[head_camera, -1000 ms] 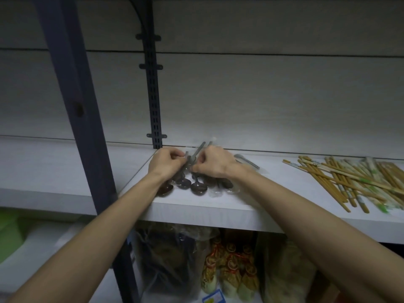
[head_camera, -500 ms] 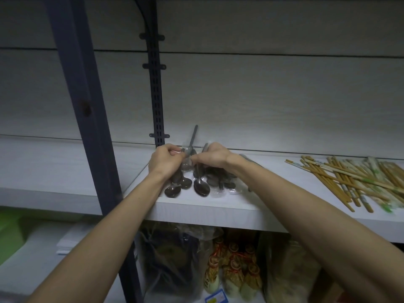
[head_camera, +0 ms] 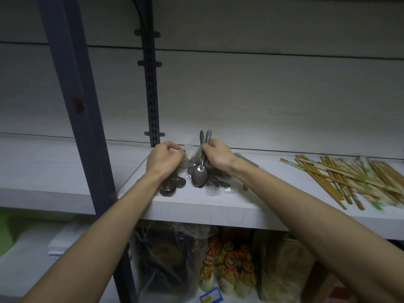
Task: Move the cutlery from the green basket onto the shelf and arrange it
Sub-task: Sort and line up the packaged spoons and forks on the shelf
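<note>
Raised since the earlier frame, two spoons [head_camera: 202, 162] stand upright in the gripping right hand [head_camera: 217, 156], bowls touching the shelf [head_camera: 196, 206]; the left hand [head_camera: 164, 159] pinches the wrapper. Advice: lay them flat, handles parallel beside the fingers.

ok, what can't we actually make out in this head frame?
- Left hand: what its curled fingers pinch; they cover it.
- Spoons: count; right hand and clear wrap hide them.
- Chopsticks: right end cut by frame edge.
- Green thing: cut off at left, blurred.
</note>
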A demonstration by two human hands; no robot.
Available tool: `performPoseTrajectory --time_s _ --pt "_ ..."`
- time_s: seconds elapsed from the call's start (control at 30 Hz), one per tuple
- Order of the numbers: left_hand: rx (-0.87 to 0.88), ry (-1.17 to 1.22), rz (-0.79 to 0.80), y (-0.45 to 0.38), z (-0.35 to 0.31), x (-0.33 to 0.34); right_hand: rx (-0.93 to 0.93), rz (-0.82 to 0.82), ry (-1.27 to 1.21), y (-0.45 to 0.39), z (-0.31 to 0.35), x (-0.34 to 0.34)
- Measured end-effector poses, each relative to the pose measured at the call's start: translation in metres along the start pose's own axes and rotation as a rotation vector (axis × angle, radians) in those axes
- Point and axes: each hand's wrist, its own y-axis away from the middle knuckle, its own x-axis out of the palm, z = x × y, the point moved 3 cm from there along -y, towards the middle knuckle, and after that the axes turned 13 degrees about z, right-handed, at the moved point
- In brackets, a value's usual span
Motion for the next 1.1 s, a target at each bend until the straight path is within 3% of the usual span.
performPoseTrajectory --time_s 0.2,0.33,0.43,0.57,0.67,0.83,1.1 --pt "0.276 -0.531 -0.091 0.009 -0.029 0.013 0.070 -0.101 -0.345 0.024 -0.017 -0.039" --pt "0.415 -0.549 -0.016 0.014 -0.067 0.038 0.078 -0.102 -0.348 0.049 -0.036 -0.083" --pt "0.398 -0.532 0.149 0.016 -0.090 0.073 0.123 -0.134 -0.342 0.069 -0.057 -0.112" --pt "0.386 -0.568 0.227 0.018 -0.104 0.114 0.215 -0.187 -0.287 0.094 -0.083 -0.141" --pt "0.373 -0.582 0.274 0.016 -0.103 0.134 0.282 -0.152 -0.157 0.106 -0.100 -0.151" --pt "0.433 -0.757 0.197 0.016 -0.097 0.148 0.388 -0.043 0.473 0.112 -0.106 -0.149" --pt "0.356 -0.659 0.213 0.012 -0.086 0.133 0.372 0.003 0.818 0.101 -0.084 -0.140"
